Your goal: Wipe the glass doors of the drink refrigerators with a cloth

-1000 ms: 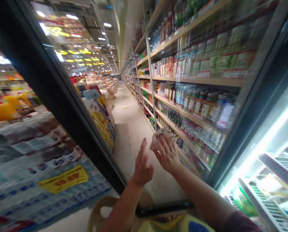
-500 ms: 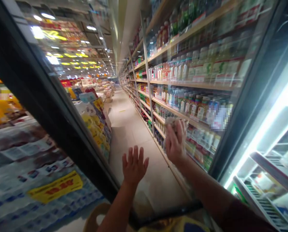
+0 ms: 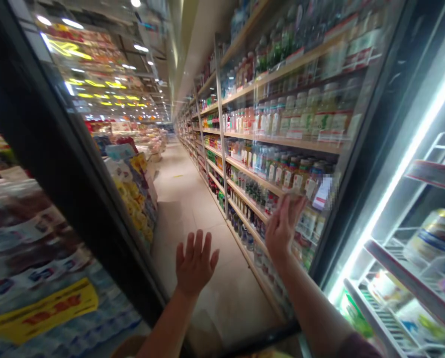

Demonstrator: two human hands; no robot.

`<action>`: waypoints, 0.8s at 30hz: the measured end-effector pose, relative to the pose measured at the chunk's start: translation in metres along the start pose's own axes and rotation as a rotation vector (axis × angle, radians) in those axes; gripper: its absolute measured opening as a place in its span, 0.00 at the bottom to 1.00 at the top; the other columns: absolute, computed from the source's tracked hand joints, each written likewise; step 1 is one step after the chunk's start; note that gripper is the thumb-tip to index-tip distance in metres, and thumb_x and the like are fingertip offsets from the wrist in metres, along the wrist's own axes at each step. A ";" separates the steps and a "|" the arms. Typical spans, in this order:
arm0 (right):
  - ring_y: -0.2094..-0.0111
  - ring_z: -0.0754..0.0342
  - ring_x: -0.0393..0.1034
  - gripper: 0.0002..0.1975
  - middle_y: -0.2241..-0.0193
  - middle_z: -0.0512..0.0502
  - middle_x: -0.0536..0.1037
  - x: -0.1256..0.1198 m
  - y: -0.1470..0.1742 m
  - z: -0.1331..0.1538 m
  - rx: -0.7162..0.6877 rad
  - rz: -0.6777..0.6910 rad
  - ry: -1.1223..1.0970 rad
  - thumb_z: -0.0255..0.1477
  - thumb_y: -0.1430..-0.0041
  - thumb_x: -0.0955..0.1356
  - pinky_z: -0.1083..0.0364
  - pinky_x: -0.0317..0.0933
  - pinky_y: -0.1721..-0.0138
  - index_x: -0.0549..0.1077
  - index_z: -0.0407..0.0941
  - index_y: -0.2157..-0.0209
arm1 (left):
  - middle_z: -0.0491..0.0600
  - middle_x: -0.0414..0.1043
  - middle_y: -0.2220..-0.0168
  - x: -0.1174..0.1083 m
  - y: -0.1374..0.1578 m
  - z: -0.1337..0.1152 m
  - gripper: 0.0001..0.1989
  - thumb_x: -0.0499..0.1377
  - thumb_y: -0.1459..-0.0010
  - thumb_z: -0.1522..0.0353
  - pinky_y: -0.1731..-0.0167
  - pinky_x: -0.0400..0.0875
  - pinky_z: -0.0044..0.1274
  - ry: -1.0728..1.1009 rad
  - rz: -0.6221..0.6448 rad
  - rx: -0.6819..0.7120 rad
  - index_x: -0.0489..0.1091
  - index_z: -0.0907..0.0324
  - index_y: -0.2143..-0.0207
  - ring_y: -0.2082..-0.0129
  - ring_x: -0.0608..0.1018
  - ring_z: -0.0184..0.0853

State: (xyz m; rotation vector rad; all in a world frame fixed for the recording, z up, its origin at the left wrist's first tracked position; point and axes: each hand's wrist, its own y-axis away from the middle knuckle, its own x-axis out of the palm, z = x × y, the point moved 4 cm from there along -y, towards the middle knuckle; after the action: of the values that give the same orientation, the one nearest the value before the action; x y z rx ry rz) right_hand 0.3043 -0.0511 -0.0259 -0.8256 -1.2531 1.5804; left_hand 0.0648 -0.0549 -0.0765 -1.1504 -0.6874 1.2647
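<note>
A glass door (image 3: 240,303) in a dark frame stands in front of me, with the aisle showing through it. My left hand (image 3: 195,266) lies flat against the glass low in the middle, fingers stretched and holding nothing. To its right and a little higher, my right hand (image 3: 281,231) presses a pale, crumpled cloth (image 3: 294,196) to the glass. The cloth is smeared by motion and partly hidden by the fingers.
Door frame bars (image 3: 106,219) slant on both sides. On the right is a lit cooler with wire shelves (image 3: 401,298) and packaged goods. Beyond the glass appear bottle shelves (image 3: 282,140) and a pale floor (image 3: 173,194). Wrapped bottle packs with a yellow price sign (image 3: 43,311) stand at left.
My right hand has moved slightly right and down with the cloth. My left hand stays flat, appearing slightly further left, while the whole view has also shifted.
</note>
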 end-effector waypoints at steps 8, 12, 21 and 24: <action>0.28 0.43 0.52 0.32 0.29 0.55 0.57 0.007 -0.002 0.004 -0.448 0.074 -0.105 0.22 0.33 0.66 0.41 0.64 0.33 0.63 0.64 0.34 | 0.63 0.58 0.32 0.001 0.002 0.001 0.36 0.58 0.32 0.62 0.27 0.43 0.38 0.014 -0.017 0.002 0.50 0.65 0.28 0.26 0.49 0.44; 0.25 0.34 0.37 0.31 0.27 0.40 0.50 -0.001 -0.024 -0.014 -0.082 -0.102 0.050 0.22 0.29 0.58 0.25 0.50 0.32 0.53 0.50 0.28 | 0.62 0.58 0.32 0.002 0.002 0.000 0.35 0.56 0.31 0.63 0.26 0.42 0.38 0.028 -0.014 -0.018 0.49 0.64 0.28 0.26 0.49 0.43; 0.26 0.43 0.45 0.34 0.30 0.39 0.60 0.004 -0.023 0.004 -0.265 0.127 0.008 0.22 0.29 0.57 0.34 0.52 0.30 0.44 0.49 0.26 | 0.62 0.58 0.32 0.005 -0.001 0.002 0.35 0.56 0.31 0.63 0.27 0.42 0.39 0.017 -0.014 -0.012 0.48 0.64 0.27 0.26 0.48 0.43; 0.27 0.40 0.49 0.30 0.30 0.32 0.58 -0.007 -0.054 -0.046 0.135 -0.102 0.002 0.27 0.27 0.55 0.29 0.50 0.31 0.48 0.44 0.27 | 0.62 0.58 0.32 0.007 -0.001 0.001 0.36 0.55 0.30 0.62 0.27 0.43 0.40 0.005 -0.007 -0.014 0.46 0.65 0.27 0.26 0.48 0.44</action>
State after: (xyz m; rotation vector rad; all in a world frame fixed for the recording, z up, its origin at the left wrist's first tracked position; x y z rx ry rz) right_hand 0.3614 -0.0388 0.0146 -0.6676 -1.1547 1.5633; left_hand 0.0658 -0.0483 -0.0768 -1.1615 -0.6973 1.2530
